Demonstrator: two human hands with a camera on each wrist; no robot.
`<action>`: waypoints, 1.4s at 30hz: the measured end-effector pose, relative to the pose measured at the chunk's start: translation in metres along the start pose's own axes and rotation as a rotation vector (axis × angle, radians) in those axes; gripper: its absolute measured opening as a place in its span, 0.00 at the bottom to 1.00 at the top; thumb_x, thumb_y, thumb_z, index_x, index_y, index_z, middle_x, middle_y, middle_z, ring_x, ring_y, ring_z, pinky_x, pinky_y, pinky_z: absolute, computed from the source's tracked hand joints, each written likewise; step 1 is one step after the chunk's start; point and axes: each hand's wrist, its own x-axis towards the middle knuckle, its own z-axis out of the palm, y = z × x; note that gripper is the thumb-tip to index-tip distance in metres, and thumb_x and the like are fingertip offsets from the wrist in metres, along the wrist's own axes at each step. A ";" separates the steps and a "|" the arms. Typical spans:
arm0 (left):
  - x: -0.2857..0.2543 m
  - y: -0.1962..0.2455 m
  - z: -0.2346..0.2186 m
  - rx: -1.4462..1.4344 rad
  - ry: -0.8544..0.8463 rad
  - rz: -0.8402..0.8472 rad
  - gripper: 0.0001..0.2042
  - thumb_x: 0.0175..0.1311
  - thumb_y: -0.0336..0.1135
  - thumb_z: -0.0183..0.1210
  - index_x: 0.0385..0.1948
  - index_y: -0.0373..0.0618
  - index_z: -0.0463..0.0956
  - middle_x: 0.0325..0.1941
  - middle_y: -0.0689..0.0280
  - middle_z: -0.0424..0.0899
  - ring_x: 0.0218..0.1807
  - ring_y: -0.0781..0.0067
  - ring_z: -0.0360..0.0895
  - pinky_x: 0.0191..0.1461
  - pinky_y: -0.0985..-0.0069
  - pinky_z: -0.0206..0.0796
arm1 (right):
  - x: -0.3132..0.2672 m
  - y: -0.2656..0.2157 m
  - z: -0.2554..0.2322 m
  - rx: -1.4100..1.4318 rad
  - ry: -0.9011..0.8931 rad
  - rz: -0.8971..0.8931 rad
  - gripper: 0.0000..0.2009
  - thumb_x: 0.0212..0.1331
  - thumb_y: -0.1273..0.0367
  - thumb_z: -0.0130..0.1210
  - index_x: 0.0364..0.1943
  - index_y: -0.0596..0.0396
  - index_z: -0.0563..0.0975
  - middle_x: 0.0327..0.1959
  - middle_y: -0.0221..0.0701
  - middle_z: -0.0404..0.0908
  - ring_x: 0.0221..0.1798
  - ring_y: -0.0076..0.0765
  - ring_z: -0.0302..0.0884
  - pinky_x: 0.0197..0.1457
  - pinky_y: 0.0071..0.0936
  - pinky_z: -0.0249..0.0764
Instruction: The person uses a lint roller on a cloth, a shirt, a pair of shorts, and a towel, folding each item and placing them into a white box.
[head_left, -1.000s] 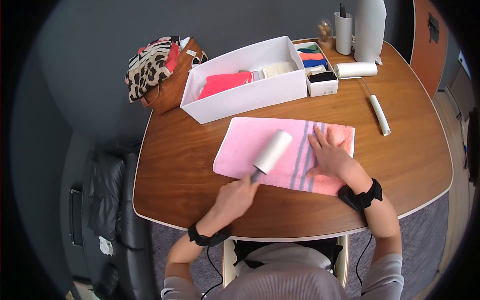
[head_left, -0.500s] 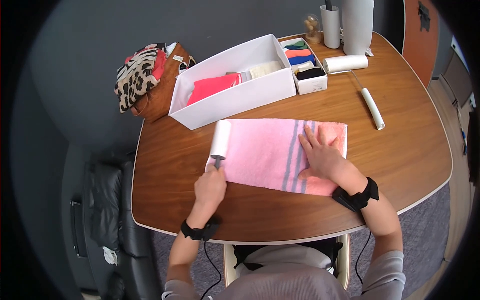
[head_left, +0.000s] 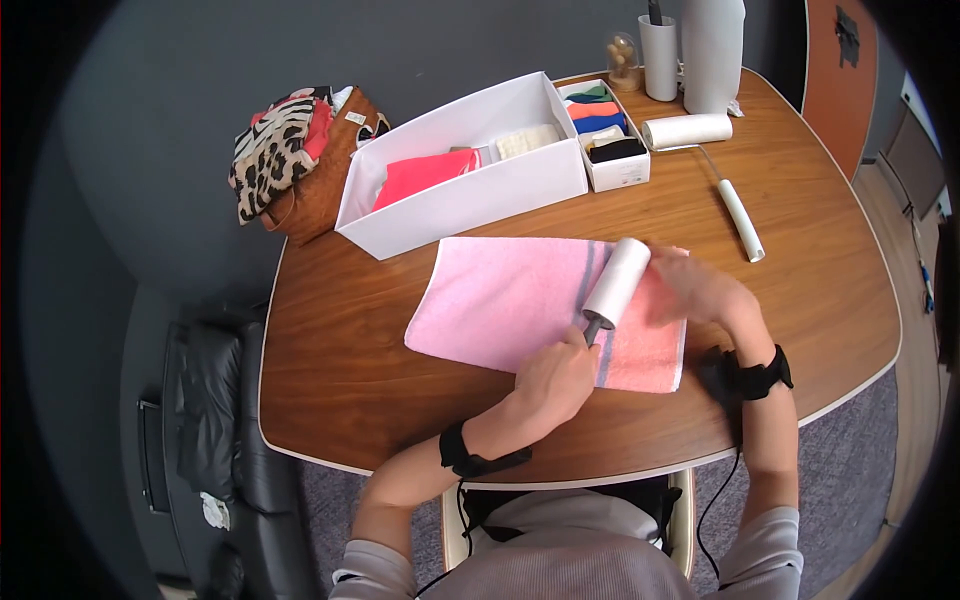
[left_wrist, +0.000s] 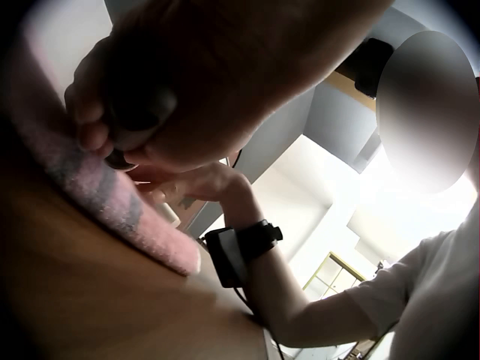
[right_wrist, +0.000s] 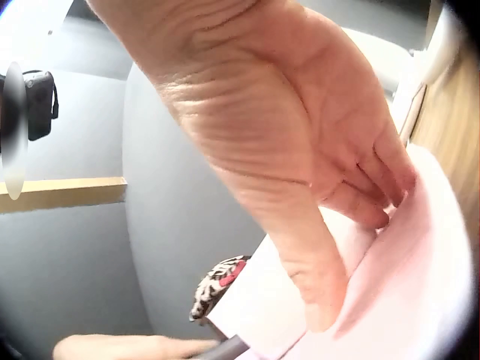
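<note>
A pink towel (head_left: 490, 300) with grey stripes and a coral end lies flat on the wooden table. The left hand (head_left: 556, 382) grips the dark handle of a white lint roller (head_left: 617, 283), whose head lies over the stripes. In the left wrist view the left hand (left_wrist: 172, 97) has its fingers curled round the dark handle. The right hand (head_left: 700, 288), blurred in the head view, is over the coral end beside the roller. Seen from the right wrist, the right hand (right_wrist: 300, 150) has its fingertips at the pink cloth, fingers slightly bent, holding nothing visible.
Behind the towel stand a white box (head_left: 480, 205) with folded cloths and a smaller box (head_left: 620, 175) with rolled items. A brown bag (head_left: 315, 205) with clothes is at back left. Another roller (head_left: 690, 130), with a long white handle, lies at right, near a glass dome and white containers.
The left hand has carried the roller from the towel's left edge rightwards to the stripes. The right hand has shifted right from its spread position on the stripes.
</note>
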 end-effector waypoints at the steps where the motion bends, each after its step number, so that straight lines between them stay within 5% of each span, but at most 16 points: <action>1: 0.002 -0.003 0.005 0.003 0.011 0.009 0.16 0.63 0.41 0.43 0.28 0.33 0.63 0.15 0.48 0.74 0.22 0.45 0.75 0.24 0.56 0.67 | -0.003 0.010 0.000 -0.094 0.097 0.042 0.40 0.31 0.62 0.65 0.54 0.66 0.63 0.63 0.43 0.56 0.65 0.46 0.52 0.64 0.31 0.57; 8: 0.000 -0.087 -0.014 0.123 0.063 -0.249 0.15 0.63 0.40 0.40 0.31 0.34 0.63 0.20 0.48 0.76 0.26 0.44 0.75 0.30 0.53 0.65 | 0.004 0.052 0.003 -0.183 0.220 0.027 0.32 0.35 0.67 0.62 0.52 0.57 0.69 0.61 0.39 0.60 0.61 0.41 0.59 0.61 0.27 0.61; 11: -0.001 -0.101 -0.021 0.150 0.091 -0.312 0.15 0.64 0.41 0.40 0.31 0.33 0.63 0.20 0.47 0.76 0.27 0.43 0.74 0.32 0.53 0.65 | 0.011 0.057 0.005 -0.071 0.213 -0.021 0.29 0.37 0.70 0.60 0.52 0.53 0.70 0.60 0.43 0.61 0.58 0.48 0.62 0.59 0.31 0.62; 15: 0.001 -0.077 -0.018 0.072 0.076 -0.321 0.15 0.64 0.40 0.40 0.32 0.34 0.64 0.20 0.46 0.76 0.27 0.42 0.74 0.33 0.53 0.64 | 0.001 0.038 -0.004 0.133 0.327 -0.131 0.22 0.42 0.72 0.58 0.48 0.50 0.73 0.53 0.41 0.67 0.53 0.47 0.66 0.54 0.31 0.65; 19: 0.006 -0.046 0.009 0.178 0.000 0.017 0.14 0.63 0.40 0.43 0.32 0.34 0.64 0.19 0.49 0.76 0.21 0.50 0.76 0.23 0.57 0.66 | 0.007 0.043 0.001 0.102 0.336 -0.101 0.19 0.42 0.75 0.58 0.44 0.47 0.77 0.40 0.38 0.72 0.42 0.42 0.70 0.48 0.30 0.67; 26: -0.009 0.018 0.015 0.006 -0.020 0.202 0.14 0.61 0.40 0.46 0.30 0.33 0.64 0.14 0.52 0.76 0.19 0.52 0.76 0.20 0.62 0.67 | 0.019 0.066 -0.001 0.360 0.232 -0.111 0.18 0.41 0.77 0.58 0.40 0.44 0.80 0.31 0.38 0.72 0.35 0.39 0.70 0.44 0.27 0.67; 29: -0.008 0.012 0.019 0.004 -0.004 0.148 0.15 0.61 0.41 0.46 0.30 0.34 0.64 0.14 0.52 0.76 0.18 0.51 0.76 0.20 0.61 0.67 | 0.028 0.080 0.008 0.520 0.218 -0.182 0.17 0.42 0.77 0.57 0.40 0.45 0.79 0.32 0.38 0.73 0.34 0.40 0.71 0.43 0.27 0.68; 35: -0.009 -0.040 -0.004 0.068 -0.025 -0.095 0.15 0.62 0.42 0.44 0.30 0.35 0.65 0.17 0.49 0.75 0.21 0.46 0.75 0.25 0.55 0.65 | 0.035 0.084 0.009 0.332 0.269 -0.195 0.14 0.46 0.77 0.52 0.40 0.51 0.79 0.31 0.36 0.72 0.36 0.39 0.69 0.44 0.26 0.66; 38: -0.009 -0.071 -0.004 0.076 0.099 -0.071 0.15 0.62 0.41 0.44 0.26 0.35 0.64 0.14 0.48 0.74 0.21 0.45 0.74 0.24 0.55 0.66 | 0.025 0.074 0.003 0.314 0.275 -0.218 0.11 0.51 0.73 0.50 0.38 0.51 0.79 0.32 0.37 0.73 0.38 0.39 0.69 0.44 0.27 0.66; 42: -0.004 -0.071 -0.016 0.037 0.034 -0.183 0.14 0.63 0.41 0.43 0.28 0.36 0.65 0.18 0.47 0.74 0.25 0.42 0.73 0.29 0.54 0.64 | 0.018 0.048 0.003 0.324 0.431 -0.223 0.12 0.51 0.64 0.55 0.38 0.51 0.78 0.32 0.37 0.75 0.38 0.42 0.71 0.42 0.31 0.68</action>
